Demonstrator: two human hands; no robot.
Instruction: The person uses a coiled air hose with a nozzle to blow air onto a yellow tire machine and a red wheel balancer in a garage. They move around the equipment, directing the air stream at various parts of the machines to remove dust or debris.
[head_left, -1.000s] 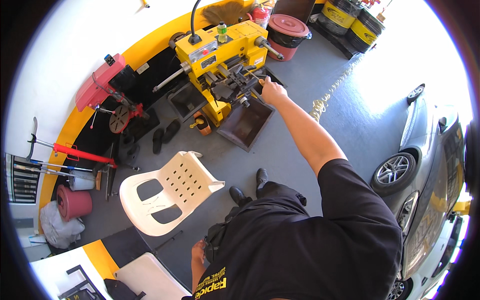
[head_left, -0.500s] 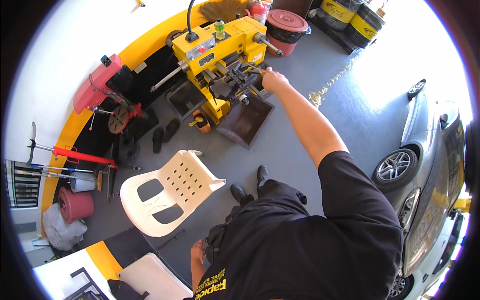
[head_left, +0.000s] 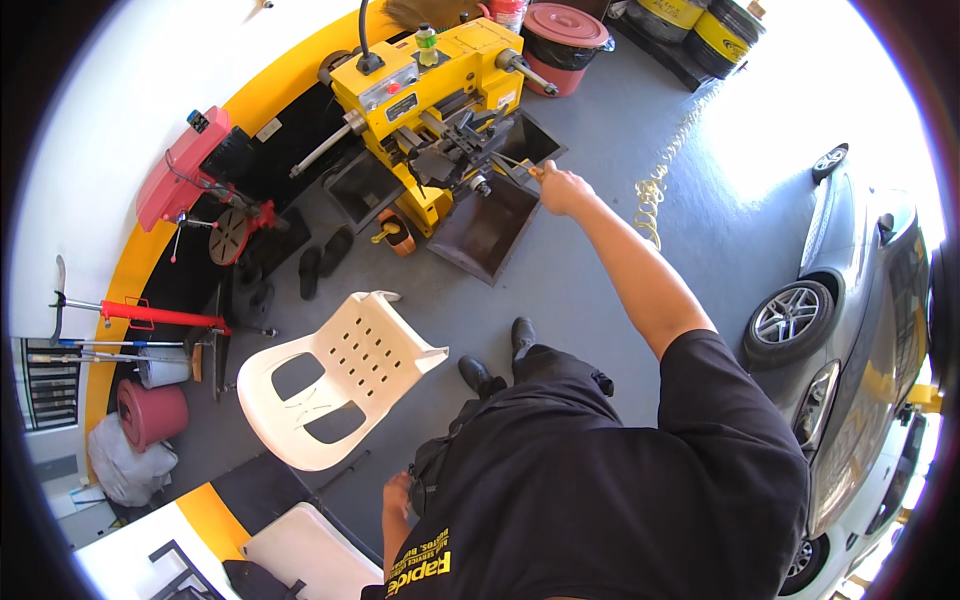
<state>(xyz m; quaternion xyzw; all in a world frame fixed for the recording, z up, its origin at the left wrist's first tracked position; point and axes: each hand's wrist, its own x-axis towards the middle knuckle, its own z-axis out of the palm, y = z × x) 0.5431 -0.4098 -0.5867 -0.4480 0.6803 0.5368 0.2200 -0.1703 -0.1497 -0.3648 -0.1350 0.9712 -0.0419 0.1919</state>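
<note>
Gripping one thin tool (head_left: 536,172): right hand (head_left: 566,191) | one yellow machine (head_left: 436,88) | left hand (head_left: 397,494): can't tell

Short-sleeved shirt (head_left: 620,500): plain black, yellow lettering (head_left: 425,568) at the shirt's left side. Beyond the shirt's hem: black trousers (head_left: 560,378), dark closed shoes (head_left: 474,373).

The machine (head_left: 436,97) at twelve o'clock is yellow; the tool handle (head_left: 536,173) at one o'clock looks orange. At eight, the chair (head_left: 343,386) is cream with rows of dark slots; at three, the car (head_left: 868,370) grey; at five, the shirt (head_left: 620,500) black with yellow lettering.
</note>
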